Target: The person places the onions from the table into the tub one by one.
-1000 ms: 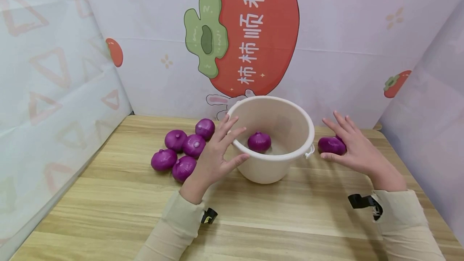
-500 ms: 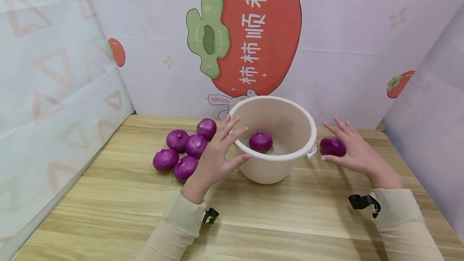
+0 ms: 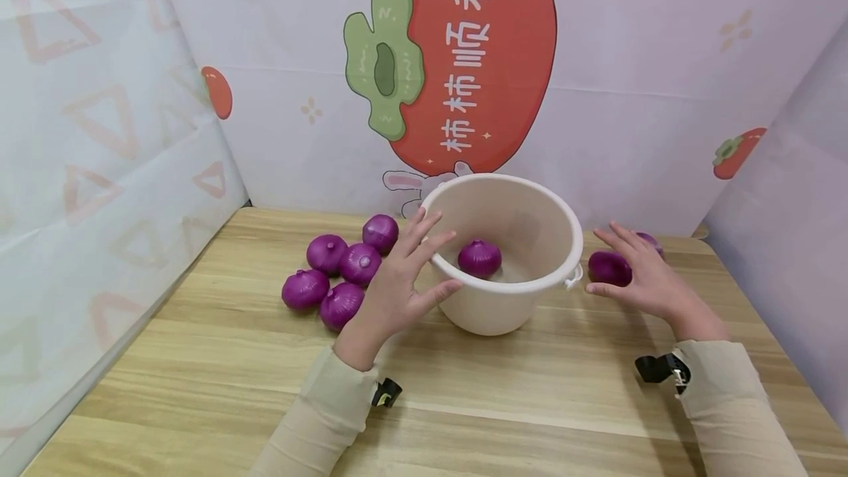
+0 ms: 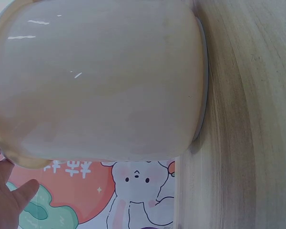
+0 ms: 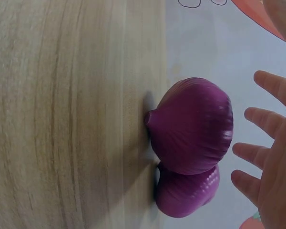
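We see purple onions (image 3: 360,264) with fine streaks, a cream bucket (image 3: 486,313), a tan table (image 3: 503,425) with brown grain, beige sleeves (image 3: 321,411), and a pale backdrop (image 3: 285,35) bearing a red fruit print (image 3: 523,57) (we note its green cap (image 3: 404,68) and white lettering (image 3: 467,59)).

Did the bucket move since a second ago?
No. In the head view, the bucket hasn't visibly shifted any way against the printed bunny ear on the wall behind it.

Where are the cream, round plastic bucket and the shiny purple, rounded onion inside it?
Cream, round plastic bucket (image 3: 490,311): head view, front of its outer wall.
Shiny purple, rounded onion (image 3: 480,260): head view, middle of its visible side.
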Demonstrator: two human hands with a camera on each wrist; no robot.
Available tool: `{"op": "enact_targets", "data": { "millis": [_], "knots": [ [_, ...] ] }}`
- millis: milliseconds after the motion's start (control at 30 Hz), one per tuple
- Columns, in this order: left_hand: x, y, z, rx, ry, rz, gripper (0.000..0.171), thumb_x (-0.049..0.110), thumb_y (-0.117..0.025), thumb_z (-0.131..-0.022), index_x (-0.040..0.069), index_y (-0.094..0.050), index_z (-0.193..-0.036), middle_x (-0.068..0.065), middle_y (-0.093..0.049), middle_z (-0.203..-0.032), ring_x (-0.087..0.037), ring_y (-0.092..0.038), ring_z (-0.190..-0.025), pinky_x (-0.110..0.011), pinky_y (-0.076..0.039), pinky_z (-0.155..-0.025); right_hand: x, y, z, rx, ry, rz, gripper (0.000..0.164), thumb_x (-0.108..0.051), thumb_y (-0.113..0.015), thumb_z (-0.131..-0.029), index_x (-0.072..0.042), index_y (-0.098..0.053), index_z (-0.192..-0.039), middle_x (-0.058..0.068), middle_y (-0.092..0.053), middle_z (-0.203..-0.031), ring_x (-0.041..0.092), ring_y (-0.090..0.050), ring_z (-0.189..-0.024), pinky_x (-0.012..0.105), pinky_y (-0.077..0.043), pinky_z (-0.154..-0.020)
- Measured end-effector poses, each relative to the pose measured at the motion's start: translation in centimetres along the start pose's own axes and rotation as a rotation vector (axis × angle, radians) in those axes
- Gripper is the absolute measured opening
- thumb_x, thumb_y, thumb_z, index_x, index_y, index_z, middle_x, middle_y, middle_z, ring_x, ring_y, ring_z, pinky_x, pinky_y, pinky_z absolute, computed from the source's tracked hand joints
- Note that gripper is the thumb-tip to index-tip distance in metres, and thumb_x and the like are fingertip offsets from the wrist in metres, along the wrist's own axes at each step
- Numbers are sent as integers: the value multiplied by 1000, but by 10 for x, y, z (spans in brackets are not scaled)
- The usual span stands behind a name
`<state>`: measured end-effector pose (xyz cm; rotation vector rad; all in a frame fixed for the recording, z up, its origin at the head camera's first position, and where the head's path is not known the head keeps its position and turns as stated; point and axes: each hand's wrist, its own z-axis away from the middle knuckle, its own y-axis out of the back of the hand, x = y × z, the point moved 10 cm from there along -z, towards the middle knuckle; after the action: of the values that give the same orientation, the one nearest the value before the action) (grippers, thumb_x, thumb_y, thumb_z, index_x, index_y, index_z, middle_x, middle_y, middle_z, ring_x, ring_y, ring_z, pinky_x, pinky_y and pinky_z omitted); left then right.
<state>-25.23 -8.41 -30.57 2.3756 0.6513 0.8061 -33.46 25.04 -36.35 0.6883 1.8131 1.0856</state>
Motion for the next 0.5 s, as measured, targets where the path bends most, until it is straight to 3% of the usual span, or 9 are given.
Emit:
{"op": "enact_targets", "data": {
  "millis": [500],
  "knots": [
    [3,2,0,15,-17,2,74,72,-43,-91,15,-58,-136,-6,-40,-158,-28,-21,-154,-57,-37,-114,8,-6,-5,30,37,5,90,-37,-86,-73,-5,-44,-147,34,-33,-153,60,-33,-136,80,-30,-98]
  ]
}}
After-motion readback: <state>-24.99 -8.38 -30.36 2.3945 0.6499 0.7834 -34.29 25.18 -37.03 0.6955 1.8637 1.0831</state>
